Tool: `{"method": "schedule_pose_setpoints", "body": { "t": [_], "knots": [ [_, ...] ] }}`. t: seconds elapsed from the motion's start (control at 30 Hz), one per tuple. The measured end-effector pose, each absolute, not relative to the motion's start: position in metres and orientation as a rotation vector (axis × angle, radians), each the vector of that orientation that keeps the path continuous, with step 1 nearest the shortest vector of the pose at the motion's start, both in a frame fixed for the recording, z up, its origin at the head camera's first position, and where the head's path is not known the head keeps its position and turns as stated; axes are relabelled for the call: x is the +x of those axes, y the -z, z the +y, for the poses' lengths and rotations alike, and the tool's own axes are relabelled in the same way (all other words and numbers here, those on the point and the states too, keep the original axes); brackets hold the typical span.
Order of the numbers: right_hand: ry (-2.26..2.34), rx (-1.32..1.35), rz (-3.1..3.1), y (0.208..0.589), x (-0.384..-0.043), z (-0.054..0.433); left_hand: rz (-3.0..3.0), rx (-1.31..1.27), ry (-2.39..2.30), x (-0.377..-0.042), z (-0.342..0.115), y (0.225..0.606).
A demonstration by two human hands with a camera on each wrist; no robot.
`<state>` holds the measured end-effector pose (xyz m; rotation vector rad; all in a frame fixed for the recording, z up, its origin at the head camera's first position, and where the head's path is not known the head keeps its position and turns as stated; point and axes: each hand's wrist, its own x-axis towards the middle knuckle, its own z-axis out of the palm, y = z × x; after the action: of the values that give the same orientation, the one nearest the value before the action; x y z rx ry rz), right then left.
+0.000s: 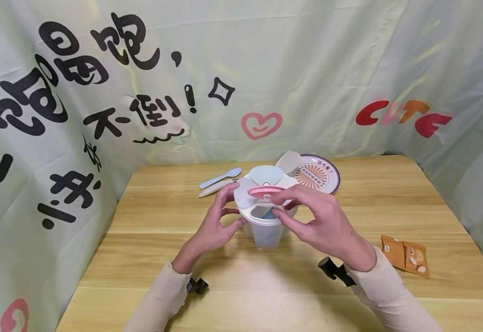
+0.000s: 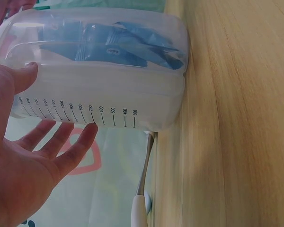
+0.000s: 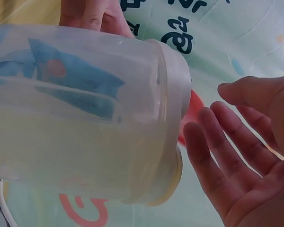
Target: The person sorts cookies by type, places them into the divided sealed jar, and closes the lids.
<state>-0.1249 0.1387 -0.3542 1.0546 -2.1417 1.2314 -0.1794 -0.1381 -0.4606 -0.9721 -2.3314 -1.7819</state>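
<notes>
A clear plastic storage canister (image 1: 267, 236) with a white lid (image 1: 245, 198) stands upright on the table. Through its wall, marked with a scale, blue packets (image 2: 111, 45) show in one compartment. My left hand (image 1: 214, 223) grips the canister's side near the top, thumb on one side and fingers on the other. At the front of the lid an opening (image 1: 259, 212) stands uncovered with something blue inside. My right hand (image 1: 322, 216) is over the lid, thumb near this opening and fingers close to a raised pink piece (image 1: 262, 190); its fingers hold nothing in the right wrist view.
Behind the canister lie a blue spoon (image 1: 220, 178) and a utensil with a cream handle (image 1: 214, 189). A patterned plate (image 1: 330, 177) is at the back right, and orange snack packets (image 1: 405, 256) lie farther right. A printed curtain (image 1: 316, 92) surrounds the table.
</notes>
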Motion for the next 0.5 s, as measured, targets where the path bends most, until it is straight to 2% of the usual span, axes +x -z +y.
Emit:
{"method": "schedule_pose_setpoints", "body": {
  "t": [0.5],
  "knots": [
    [-1.216, 1.017, -2.095, 0.361, -0.130, 0.150, -2.321, -0.975, 1.782, -0.179, -0.138, 0.460]
  ]
}}
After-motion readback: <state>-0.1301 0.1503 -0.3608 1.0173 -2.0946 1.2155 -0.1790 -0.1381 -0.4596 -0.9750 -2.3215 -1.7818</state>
